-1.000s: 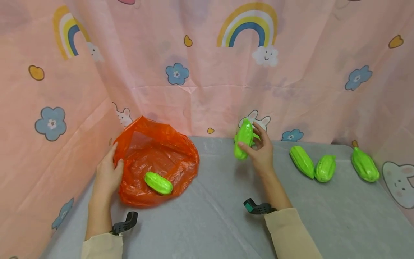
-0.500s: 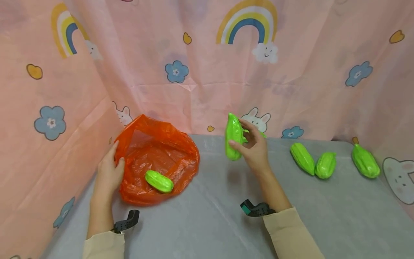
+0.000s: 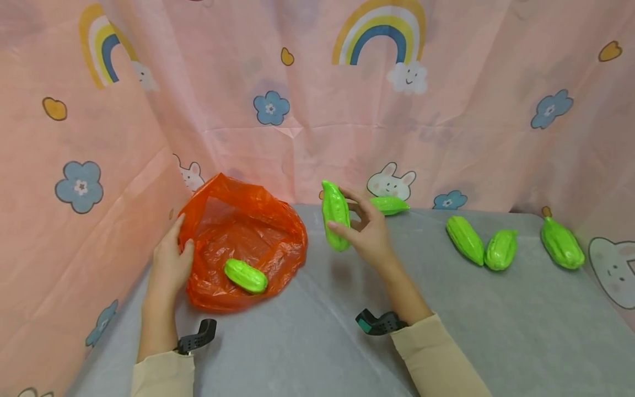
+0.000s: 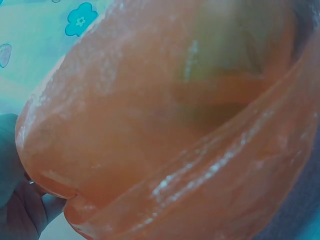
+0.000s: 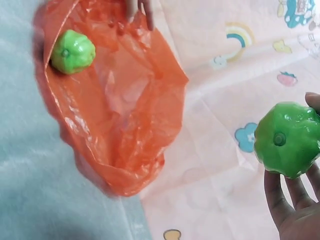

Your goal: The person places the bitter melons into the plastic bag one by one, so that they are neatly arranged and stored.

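An orange-red plastic bag [image 3: 238, 231] lies with its mouth wide at the left of the table. One glossy green ribbed gourd [image 3: 246, 275] rests inside it, near the front rim. At the bag's left edge my left hand [image 3: 171, 262] grips the rim between thumb and fingers; the left wrist view is mostly filled by the bag's film [image 4: 125, 130]. My right hand [image 3: 367, 231] holds a second gourd [image 3: 336, 215] upright above the table, to the right of the bag. In the right wrist view that gourd [image 5: 287, 140] shows its end, with fingers and thumb around it.
Behind the right hand another green gourd [image 3: 390, 205] lies by the back wall. Two gourds, one long [image 3: 465, 240] and one shorter [image 3: 501, 250], sit farther right, and a stemmed one [image 3: 561, 242] at the far right. A pink printed curtain [image 3: 317, 110] bounds the back and sides.
My right hand has carried its gourd leftward toward the bag, uncovering the gourd by the back wall. My left hand keeps its grip on the bag's rim, nearly still.
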`<action>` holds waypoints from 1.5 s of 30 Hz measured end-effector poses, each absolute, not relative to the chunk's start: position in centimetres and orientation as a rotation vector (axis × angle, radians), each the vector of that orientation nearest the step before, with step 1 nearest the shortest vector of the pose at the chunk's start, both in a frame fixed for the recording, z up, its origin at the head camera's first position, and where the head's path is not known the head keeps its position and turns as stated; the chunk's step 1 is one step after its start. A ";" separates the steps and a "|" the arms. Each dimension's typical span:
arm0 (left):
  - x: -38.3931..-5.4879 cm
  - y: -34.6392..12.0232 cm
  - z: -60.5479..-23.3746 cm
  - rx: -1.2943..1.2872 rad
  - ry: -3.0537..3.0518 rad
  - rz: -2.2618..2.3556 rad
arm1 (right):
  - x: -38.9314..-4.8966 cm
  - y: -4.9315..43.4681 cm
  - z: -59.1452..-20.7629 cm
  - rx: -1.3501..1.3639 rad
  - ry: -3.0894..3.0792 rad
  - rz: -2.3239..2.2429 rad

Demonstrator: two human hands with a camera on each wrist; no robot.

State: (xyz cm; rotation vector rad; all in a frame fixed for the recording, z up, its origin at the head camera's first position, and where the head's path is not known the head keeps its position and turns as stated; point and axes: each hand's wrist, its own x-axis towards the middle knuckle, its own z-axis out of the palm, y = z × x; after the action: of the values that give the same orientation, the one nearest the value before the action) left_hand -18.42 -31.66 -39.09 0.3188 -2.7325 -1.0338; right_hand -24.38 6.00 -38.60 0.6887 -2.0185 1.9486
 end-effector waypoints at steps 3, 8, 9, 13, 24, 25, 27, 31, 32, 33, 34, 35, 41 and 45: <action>-18.4 -31.6 -39.0 0.315 -2.727 -1.034 | -24.4 5.1 -38.8 0.703 -2.040 1.963; -18.4 -31.6 -39.0 0.305 -2.716 -1.027 | -24.5 3.4 -39.2 0.722 -2.130 1.957; -18.4 -31.6 -38.9 0.304 -2.716 -1.027 | -24.6 3.1 -39.3 0.724 -2.145 1.955; -18.4 -31.6 -38.8 0.309 -2.721 -1.036 | -24.7 1.6 -39.7 0.750 -2.177 1.952; -18.3 -31.6 -38.6 0.323 -2.720 -1.046 | -24.7 -2.4 -40.8 0.870 -2.252 1.856; -18.3 -31.6 -38.6 0.322 -2.719 -1.048 | -24.7 -2.6 -40.9 0.878 -2.269 1.839; -18.3 -31.5 -38.6 0.313 -2.715 -1.044 | -24.7 -3.1 -41.2 0.897 -2.290 1.820; -18.3 -31.4 -38.6 0.306 -2.711 -1.047 | -24.8 -3.8 -41.7 0.939 -2.299 1.804; -18.3 -31.4 -38.6 0.307 -2.712 -1.048 | -24.9 -3.9 -41.9 0.942 -2.305 1.798; -18.3 -31.4 -38.6 0.311 -2.713 -1.051 | -24.9 -4.1 -42.1 0.944 -2.312 1.792; -18.3 -31.4 -38.6 0.314 -2.715 -1.053 | -25.0 -4.2 -42.2 0.947 -2.319 1.783; -18.2 -31.4 -38.6 0.314 -2.716 -1.053 | -25.1 -4.3 -42.4 0.945 -2.331 1.769; -18.1 -31.4 -38.7 0.326 -2.724 -1.058 | -25.4 -5.1 -43.4 0.940 -2.410 1.750; -18.2 -31.3 -38.7 0.335 -2.731 -1.066 | -25.6 -5.7 -43.9 0.959 -2.451 1.750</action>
State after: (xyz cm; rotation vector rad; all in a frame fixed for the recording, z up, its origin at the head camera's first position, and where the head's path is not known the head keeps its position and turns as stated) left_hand -18.15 -31.34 -38.74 0.3349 -2.7307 -1.0658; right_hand -25.55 -5.66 -43.89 0.9585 -2.4507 1.7496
